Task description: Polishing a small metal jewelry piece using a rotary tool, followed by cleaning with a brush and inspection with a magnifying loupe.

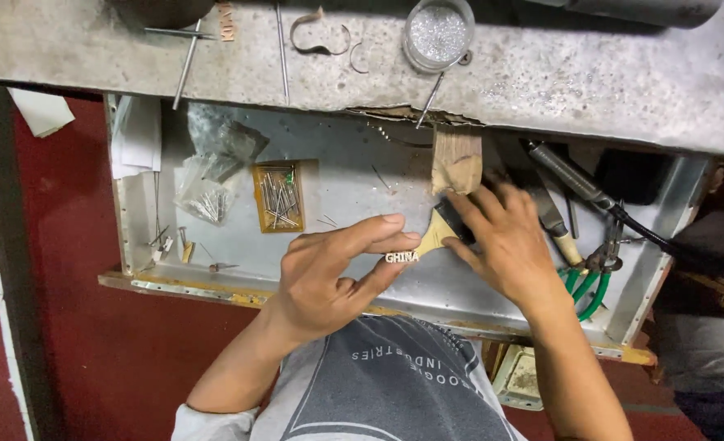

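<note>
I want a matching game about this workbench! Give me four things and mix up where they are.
Things:
1. small silver nameplate
2. glass jar of tiny silver beads
3. little orange box of metal pins
4. green-handled pliers

Places:
A. in the metal tray, left of both hands
B. pinched in the left hand
C. at the tray's right edge, beside the right hand
D. up on the grey bench top

Pairs: 1-B, 2-D, 3-A, 4-C

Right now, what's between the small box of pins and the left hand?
Head view: bare metal tray floor between the box of pins and the left hand, save a few loose pins.
</note>
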